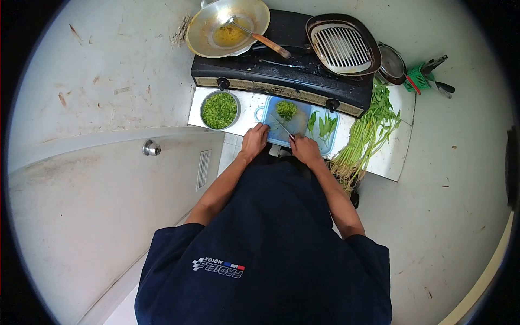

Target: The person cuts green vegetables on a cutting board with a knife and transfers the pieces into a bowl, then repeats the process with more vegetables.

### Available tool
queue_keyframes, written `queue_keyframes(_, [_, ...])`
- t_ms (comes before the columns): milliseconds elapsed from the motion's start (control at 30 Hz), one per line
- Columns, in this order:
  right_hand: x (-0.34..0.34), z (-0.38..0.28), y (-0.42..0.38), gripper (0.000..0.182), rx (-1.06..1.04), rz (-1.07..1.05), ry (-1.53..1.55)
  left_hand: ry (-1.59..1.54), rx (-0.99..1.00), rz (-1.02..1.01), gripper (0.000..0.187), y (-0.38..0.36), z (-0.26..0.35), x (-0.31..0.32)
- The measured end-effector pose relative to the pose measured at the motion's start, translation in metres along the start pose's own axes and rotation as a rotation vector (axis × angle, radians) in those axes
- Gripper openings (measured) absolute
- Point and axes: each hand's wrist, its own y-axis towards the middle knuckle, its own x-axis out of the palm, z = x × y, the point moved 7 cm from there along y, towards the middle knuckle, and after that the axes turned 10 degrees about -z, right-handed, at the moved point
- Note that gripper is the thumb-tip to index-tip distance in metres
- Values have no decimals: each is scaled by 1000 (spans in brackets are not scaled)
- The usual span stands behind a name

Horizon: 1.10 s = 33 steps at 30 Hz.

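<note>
My right hand (306, 149) is closed on the handle of a knife (284, 128), whose blade points up and left over the blue cutting board (297, 135). At the board's lower left edge rests my left hand (255, 140), fingers closed; whether anything is in them is too small to tell. A small heap of chopped greens (286, 110) sits near the top of the board, beyond the blade. Some loose green leaves (327, 125) lie on the board's right part. Left of the board stands a round bowl full of chopped greens (219, 110).
Behind the board is a black stove (271, 77) with a wok (203, 27) and a grill pan (346, 46). Long leafy stalks (371, 130) with roots lie at the right. Farther right are a small pot (391, 64) and a green basket (416, 77) with knives.
</note>
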Motion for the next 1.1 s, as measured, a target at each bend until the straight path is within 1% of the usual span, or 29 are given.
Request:
queue_keyframes(100, [1,-8,-2,38,3,-99,-3,-21,37,36,16,-1,2,-4])
queue_keyframes(300, [19,-4,-5,39,-24,-83,-13,-1,18,11,16,-2,1,-2])
queue_keyframes(400, [21,-5,-1,40,-40,-20,2,27,9,-6,16,-1,-1,0])
queue_keyframes(500, [21,-11,11,37,-40,-20,-16,38,20,-24,17,0,-2,1])
queue_keyframes(600, [20,-17,18,35,-54,-34,-54,27,19,2,16,0,-2,1])
queue_keyframes(800, [15,2,-4,35,-62,-24,-68,38,-15,-3,14,-1,-3,1])
queue_keyframes(900, [9,12,-12,35,-28,-41,-125,27,4,9,14,-1,-3,1])
queue_keyframes(1100, [4,15,-9,39,-18,-65,-96,33,61,21,12,-1,0,-1])
